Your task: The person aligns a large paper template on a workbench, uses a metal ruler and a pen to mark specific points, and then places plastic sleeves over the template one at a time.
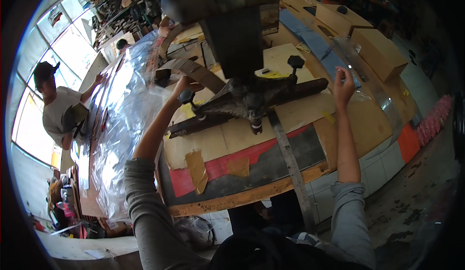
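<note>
My left hand (188,84) reaches in behind the left arm of a dark metal clamp bar (242,103), next to a curved brown cardboard strip (196,71). Its fingers are partly hidden, and I cannot tell whether they grip the strip. My right hand (344,85) is raised beyond the bar's right end, its fingers curled in together; anything between them is too small to make out. Black knobs (296,62) stand on the bar. Beneath it a pale sheet (189,146) covers part of a red and dark-grey board, with brown tape pieces (196,171) stuck on.
A dark machine column (232,42) blocks the middle. A long metal strip (289,161) juts over the table's front edge. Clear plastic sheeting (123,144) lies at left, near another person (65,107). Cardboard boxes (378,54) and a blue strip (310,35) are at right.
</note>
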`<state>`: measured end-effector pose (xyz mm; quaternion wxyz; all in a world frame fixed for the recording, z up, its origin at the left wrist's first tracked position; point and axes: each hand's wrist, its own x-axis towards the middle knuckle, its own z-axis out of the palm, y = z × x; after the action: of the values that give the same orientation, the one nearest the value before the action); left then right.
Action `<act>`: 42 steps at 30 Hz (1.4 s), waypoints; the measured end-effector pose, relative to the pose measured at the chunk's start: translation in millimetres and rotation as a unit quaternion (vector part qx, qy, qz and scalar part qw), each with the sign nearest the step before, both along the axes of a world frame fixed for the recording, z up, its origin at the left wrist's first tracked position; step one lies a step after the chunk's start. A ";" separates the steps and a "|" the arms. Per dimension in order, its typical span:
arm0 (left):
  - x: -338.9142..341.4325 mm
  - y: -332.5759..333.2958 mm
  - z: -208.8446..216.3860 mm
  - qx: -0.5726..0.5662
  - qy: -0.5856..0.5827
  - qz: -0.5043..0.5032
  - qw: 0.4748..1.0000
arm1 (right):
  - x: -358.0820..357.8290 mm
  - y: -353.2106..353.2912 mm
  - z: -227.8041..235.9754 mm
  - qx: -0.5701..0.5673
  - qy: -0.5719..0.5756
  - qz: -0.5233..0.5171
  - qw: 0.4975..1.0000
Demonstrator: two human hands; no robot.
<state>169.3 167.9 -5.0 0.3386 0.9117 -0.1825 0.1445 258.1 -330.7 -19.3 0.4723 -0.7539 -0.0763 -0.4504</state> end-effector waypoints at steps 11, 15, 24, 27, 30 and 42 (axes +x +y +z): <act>-201.3 -139.8 51.7 -0.387 -0.216 0.252 0.861 | -176.4 62.7 72.0 0.116 0.177 0.395 0.894; -218.7 -190.3 40.4 -0.433 -0.169 0.093 0.880 | -224.4 91.9 74.4 0.043 0.222 0.540 0.811; -216.8 -231.2 28.4 -0.494 -0.061 0.006 0.868 | -256.7 106.2 79.3 -0.161 -0.026 0.453 0.877; -218.3 -230.9 26.1 -0.470 -0.027 0.013 0.882 | -256.0 103.8 74.5 -0.218 -0.032 0.441 0.870; -216.4 -235.4 25.2 -0.483 -0.025 0.014 0.875 | -256.2 100.8 69.8 -0.208 -0.036 0.435 0.876; -205.2 -240.1 34.3 -0.405 -0.030 -0.019 0.914 | -257.4 102.7 61.2 -0.130 -0.013 0.435 0.891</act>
<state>-35.9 -72.2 29.3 0.6756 0.6883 -0.1360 0.2264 0.7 -228.0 41.8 0.5174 -0.6942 -0.4604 -0.1961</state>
